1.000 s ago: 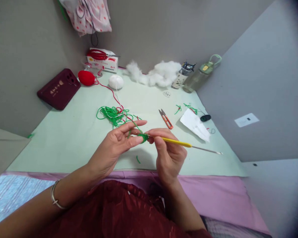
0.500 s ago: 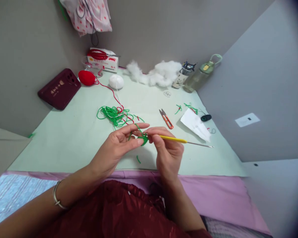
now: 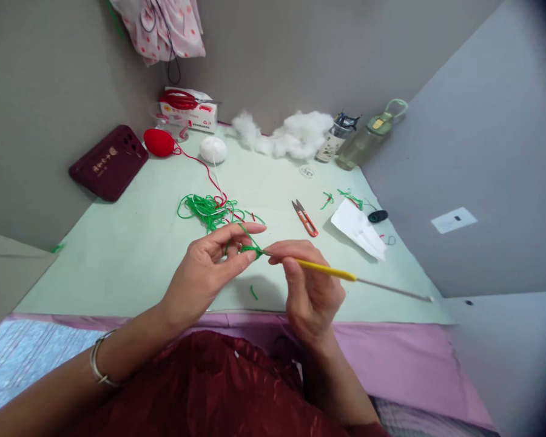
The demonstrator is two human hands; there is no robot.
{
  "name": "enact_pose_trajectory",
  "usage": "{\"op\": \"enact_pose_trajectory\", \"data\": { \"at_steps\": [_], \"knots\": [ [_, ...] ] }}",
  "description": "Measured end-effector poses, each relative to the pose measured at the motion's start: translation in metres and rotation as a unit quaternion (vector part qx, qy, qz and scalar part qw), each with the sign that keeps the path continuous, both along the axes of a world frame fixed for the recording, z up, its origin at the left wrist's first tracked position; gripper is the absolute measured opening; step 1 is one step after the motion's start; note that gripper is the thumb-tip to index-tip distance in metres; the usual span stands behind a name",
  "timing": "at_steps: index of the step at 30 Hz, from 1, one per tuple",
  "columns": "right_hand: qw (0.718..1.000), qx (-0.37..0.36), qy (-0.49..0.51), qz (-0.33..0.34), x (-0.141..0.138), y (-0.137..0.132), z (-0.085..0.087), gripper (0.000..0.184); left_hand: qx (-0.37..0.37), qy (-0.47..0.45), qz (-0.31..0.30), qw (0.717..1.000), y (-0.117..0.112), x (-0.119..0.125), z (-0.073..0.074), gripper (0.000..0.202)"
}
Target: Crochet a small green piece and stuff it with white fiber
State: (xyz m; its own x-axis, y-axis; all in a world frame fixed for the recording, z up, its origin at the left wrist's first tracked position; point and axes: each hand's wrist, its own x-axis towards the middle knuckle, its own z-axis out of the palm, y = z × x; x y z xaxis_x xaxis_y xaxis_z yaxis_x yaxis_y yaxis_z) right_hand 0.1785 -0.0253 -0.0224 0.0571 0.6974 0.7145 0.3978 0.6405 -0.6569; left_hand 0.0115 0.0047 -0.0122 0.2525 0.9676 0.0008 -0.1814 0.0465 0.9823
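Observation:
My left hand point(image 3: 204, 267) pinches a small green crochet piece point(image 3: 253, 249) between thumb and fingers, with green yarn running up over the raised index finger. In my right hand point(image 3: 312, 282) is a crochet hook point(image 3: 327, 269) with a yellow grip, held like a pen. Its near tip meets the green piece, while the bare metal end points out to the right. My fingers partly hide the piece and the hook's tip. Behind my left hand lies a loose tangle of green yarn point(image 3: 204, 209).
Orange thread snips point(image 3: 304, 218) and a white paper point(image 3: 357, 229) lie beyond my right hand. Farther back are a red yarn ball point(image 3: 159, 142), a white yarn ball point(image 3: 213, 149), white stuffing point(image 3: 295, 136), a pen cup point(image 3: 331, 145) and a bottle point(image 3: 366, 141). A maroon phone point(image 3: 111, 164) leans at left.
My right hand has shifted slightly right and down, and the hook's far end has swung lower and farther right. My left hand has moved a little left, with the green piece tilted differently.

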Motion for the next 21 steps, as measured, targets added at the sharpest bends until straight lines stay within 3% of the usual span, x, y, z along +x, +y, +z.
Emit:
{"op": "enact_pose_trajectory", "data": {
  "at_steps": [3, 6, 8, 10, 13, 15, 18, 21],
  "knots": [
    [0.989, 0.077, -0.118, -0.045, -0.001, -0.001, -0.008, 0.027, -0.008, -0.016, 0.029, 0.999, -0.002, 0.004, 0.003, 0.031],
    [0.967, 0.137, -0.191, -0.101, -0.002, 0.0, -0.013, 0.03, -0.101, -0.117, -0.024, 0.988, 0.0, 0.006, 0.004, 0.049],
    [0.979, 0.119, -0.137, -0.09, -0.002, 0.0, -0.011, 0.028, -0.184, -0.17, -0.08, 0.965, 0.002, 0.005, 0.005, 0.052],
    [0.997, 0.064, -0.012, -0.051, -0.001, 0.002, -0.006, 0.024, -0.219, -0.188, -0.101, 0.952, 0.005, 0.002, 0.006, 0.046],
    [0.99, -0.008, 0.139, 0.011, -0.001, 0.006, 0.002, 0.021, -0.186, -0.177, -0.098, 0.961, 0.007, -0.001, 0.008, 0.04],
    [0.986, -0.047, 0.153, 0.041, -0.001, 0.009, 0.004, 0.019, -0.154, -0.156, -0.099, 0.971, 0.006, 0.0, 0.009, 0.039],
    [0.991, -0.058, 0.114, 0.03, -0.003, 0.008, -0.001, 0.019, -0.104, -0.132, -0.062, 0.984, 0.003, 0.005, 0.006, 0.037],
    [0.999, 0.014, -0.004, -0.041, -0.006, 0.003, -0.01, 0.028, -0.105, -0.146, -0.049, 0.982, 0.001, 0.008, 0.003, 0.043]
  ]
}}
